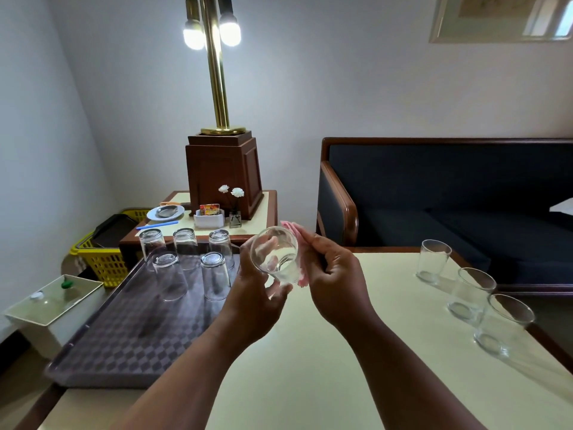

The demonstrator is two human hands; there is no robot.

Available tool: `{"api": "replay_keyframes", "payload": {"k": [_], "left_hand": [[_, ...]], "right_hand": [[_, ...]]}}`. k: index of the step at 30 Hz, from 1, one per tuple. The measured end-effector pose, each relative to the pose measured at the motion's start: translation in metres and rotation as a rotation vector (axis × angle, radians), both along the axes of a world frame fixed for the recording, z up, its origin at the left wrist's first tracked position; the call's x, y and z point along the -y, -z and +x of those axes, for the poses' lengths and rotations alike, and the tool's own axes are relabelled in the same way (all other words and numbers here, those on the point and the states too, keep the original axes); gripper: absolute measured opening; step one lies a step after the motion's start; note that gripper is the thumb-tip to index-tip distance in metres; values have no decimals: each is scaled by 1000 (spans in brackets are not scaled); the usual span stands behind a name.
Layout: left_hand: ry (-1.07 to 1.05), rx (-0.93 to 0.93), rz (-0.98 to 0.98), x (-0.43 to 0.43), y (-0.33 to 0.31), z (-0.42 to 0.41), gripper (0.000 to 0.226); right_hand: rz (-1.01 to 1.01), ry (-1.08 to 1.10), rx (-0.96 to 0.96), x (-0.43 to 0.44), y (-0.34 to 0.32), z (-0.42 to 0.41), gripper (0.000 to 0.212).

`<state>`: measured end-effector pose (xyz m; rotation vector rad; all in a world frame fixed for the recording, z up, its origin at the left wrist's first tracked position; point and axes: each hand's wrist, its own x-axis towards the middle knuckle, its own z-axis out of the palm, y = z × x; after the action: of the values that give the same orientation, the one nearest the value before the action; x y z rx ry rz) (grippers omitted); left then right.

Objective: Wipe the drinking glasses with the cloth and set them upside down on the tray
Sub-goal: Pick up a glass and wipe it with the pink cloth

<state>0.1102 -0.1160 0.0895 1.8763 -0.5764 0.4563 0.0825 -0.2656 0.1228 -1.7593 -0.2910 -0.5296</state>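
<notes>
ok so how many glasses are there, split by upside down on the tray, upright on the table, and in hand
upside down on the tray: 5, three in the back row and two in front
upright on the table: 3, along its right side
in hand: 1, the held glass in the left hand, pink cloth in the right hand
total: 9

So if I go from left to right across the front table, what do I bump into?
Tray with five upside-down glasses → left hand holding a glass → pink cloth in the right hand → three upright glasses.
</notes>
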Motion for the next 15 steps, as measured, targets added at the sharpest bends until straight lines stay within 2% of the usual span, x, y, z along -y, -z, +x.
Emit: {"api": "replay_keyframes", "payload": {"k": [3, 7, 11, 15], "left_hand": [[-25, 39, -10, -2, -1, 1, 76], [-25, 18, -32, -1, -7, -1, 81], [-15, 1, 5, -4, -4, 2, 71], [-22, -19, -111, -2, -12, -4, 69]], "right_hand": [[10, 3, -29, 3, 2, 0, 35], [-18, 44, -63, 6, 6, 1, 36], [68, -43, -27, 0, -1, -5, 35], [49, -2, -51, -1, 3, -3, 34]]}}
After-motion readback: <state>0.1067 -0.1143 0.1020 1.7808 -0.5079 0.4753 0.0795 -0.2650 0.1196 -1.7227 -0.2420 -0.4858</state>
